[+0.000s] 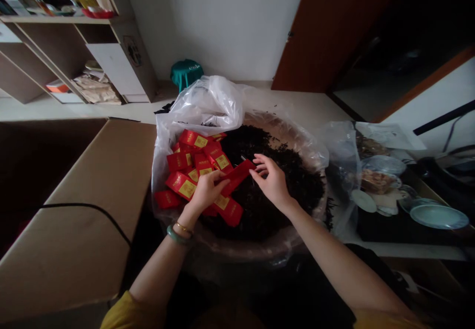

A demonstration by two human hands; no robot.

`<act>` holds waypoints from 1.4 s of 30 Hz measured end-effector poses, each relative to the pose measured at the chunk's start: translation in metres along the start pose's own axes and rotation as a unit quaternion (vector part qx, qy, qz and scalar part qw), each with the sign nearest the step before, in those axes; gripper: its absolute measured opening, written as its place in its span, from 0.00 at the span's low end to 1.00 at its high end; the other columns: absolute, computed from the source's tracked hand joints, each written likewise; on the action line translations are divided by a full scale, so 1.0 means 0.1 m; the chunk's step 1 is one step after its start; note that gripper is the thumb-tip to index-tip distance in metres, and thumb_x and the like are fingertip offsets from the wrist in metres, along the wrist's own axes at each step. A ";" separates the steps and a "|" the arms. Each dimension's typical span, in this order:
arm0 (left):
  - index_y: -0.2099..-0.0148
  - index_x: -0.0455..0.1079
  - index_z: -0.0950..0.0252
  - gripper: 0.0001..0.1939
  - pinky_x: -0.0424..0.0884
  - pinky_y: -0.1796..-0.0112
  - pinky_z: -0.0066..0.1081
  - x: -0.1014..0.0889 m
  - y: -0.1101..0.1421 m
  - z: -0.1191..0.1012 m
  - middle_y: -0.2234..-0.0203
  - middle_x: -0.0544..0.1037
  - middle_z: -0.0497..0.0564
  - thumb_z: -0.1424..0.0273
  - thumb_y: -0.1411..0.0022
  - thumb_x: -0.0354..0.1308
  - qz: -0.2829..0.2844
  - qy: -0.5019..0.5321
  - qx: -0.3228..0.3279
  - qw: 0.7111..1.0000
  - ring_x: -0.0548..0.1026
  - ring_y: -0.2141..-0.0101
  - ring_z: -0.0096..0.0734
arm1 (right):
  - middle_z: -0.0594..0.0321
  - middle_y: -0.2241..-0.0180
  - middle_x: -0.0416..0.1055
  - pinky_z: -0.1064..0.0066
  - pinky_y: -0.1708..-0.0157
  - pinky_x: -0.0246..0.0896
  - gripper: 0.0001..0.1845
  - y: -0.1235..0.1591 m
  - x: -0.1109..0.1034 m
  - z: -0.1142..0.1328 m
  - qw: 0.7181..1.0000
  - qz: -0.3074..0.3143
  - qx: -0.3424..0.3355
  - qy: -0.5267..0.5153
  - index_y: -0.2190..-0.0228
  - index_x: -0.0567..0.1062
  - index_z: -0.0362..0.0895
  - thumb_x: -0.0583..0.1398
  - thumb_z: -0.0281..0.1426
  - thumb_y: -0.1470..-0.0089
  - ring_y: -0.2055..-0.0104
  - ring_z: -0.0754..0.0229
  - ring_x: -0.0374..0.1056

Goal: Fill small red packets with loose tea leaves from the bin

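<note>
Between my two hands is a red packet [238, 174], held over a plastic-lined tub. My left hand [206, 188] grips its left end between thumb and fingers. At the other end, my right hand [272, 179] pinches the edge, thumb underneath and fingers partly raised. Dark, dry shredded leaves [293, 170], like loose tea, fill much of the tub. A pile of red packets with yellow labels [187, 189] lies on the leaves at the left, close to my left hand. Something small and shiny [243, 158] shows by the packet's far edge; I cannot make out what.
Clear plastic lining [218, 104] drapes over the tub's rim. A large open cardboard box [89, 210] stands at left, a black cable across its flap. At right are a clear bag [343, 170] and round lids [440, 217]. Behind are a green-covered stool [186, 73] and shelves [59, 21].
</note>
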State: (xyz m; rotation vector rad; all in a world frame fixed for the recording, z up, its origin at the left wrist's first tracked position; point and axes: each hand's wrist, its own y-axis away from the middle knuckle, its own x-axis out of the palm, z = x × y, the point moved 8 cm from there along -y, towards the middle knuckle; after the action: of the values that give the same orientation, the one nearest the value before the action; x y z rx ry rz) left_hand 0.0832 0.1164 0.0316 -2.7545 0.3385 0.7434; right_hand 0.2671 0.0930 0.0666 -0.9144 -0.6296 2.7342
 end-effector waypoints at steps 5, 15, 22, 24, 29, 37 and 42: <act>0.64 0.66 0.65 0.07 0.66 0.74 0.25 0.15 0.05 0.02 0.77 0.76 0.46 0.67 0.44 0.57 -0.005 0.085 -0.025 0.996 0.73 0.75 0.28 | 0.53 0.54 0.72 0.63 0.57 0.70 0.22 0.07 0.07 0.10 0.995 0.008 -0.073 0.072 0.45 0.67 0.46 0.52 0.31 0.40 0.57 0.56 0.71; 0.63 0.63 0.64 0.08 0.64 0.77 0.23 0.29 0.11 -0.01 0.79 0.73 0.43 0.66 0.43 0.56 0.021 0.102 -0.039 0.994 0.71 0.78 0.25 | 0.47 0.47 0.67 0.58 0.49 0.65 0.24 0.13 0.13 0.18 0.963 0.018 -0.177 0.202 0.41 0.63 0.42 0.51 0.30 0.38 0.48 0.51 0.65; 0.64 0.64 0.64 0.07 0.62 0.76 0.23 0.26 0.11 -0.05 0.78 0.72 0.43 0.67 0.44 0.56 0.016 0.058 -0.022 0.998 0.69 0.78 0.24 | 0.49 0.55 0.69 0.56 0.52 0.65 0.22 0.13 0.11 0.18 0.963 0.017 -0.164 0.213 0.43 0.65 0.44 0.51 0.31 0.39 0.55 0.51 0.67; 0.64 0.64 0.64 0.07 0.61 0.76 0.23 0.26 0.11 -0.05 0.79 0.71 0.42 0.67 0.43 0.56 0.015 0.051 -0.017 0.998 0.67 0.79 0.23 | 0.49 0.53 0.69 0.56 0.51 0.63 0.22 0.13 0.13 0.19 0.963 0.027 -0.168 0.209 0.43 0.65 0.43 0.51 0.31 0.38 0.53 0.51 0.67; 0.69 0.62 0.64 0.09 0.58 0.78 0.23 0.25 0.10 -0.03 0.82 0.66 0.41 0.64 0.41 0.53 0.002 0.036 -0.008 0.999 0.63 0.80 0.22 | 0.50 0.52 0.70 0.57 0.50 0.61 0.20 0.11 0.15 0.19 0.967 0.053 -0.150 0.200 0.47 0.69 0.44 0.49 0.33 0.38 0.52 0.51 0.67; 0.67 0.68 0.63 0.08 0.62 0.74 0.24 0.23 0.11 -0.19 0.78 0.73 0.46 0.67 0.38 0.52 0.047 -0.048 0.035 0.997 0.70 0.77 0.26 | 0.54 0.72 0.70 0.65 0.64 0.62 0.18 0.13 0.14 0.34 0.956 0.072 -0.129 0.253 0.77 0.74 0.44 0.53 0.36 0.40 0.65 0.55 0.64; 0.65 0.73 0.61 0.07 0.64 0.72 0.24 0.22 0.11 -0.22 0.75 0.77 0.47 0.67 0.38 0.54 0.074 -0.075 0.057 0.993 0.73 0.76 0.27 | 0.59 0.76 0.70 0.66 0.64 0.62 0.13 0.09 0.15 0.31 0.970 0.118 -0.082 0.195 0.80 0.71 0.46 0.59 0.31 0.45 0.67 0.56 0.63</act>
State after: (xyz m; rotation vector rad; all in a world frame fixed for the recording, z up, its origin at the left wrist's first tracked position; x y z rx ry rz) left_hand 0.1086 0.0956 0.0365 -2.5698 0.5412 0.9321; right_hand 0.2360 0.0790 0.0765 -1.6100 -0.7113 2.6029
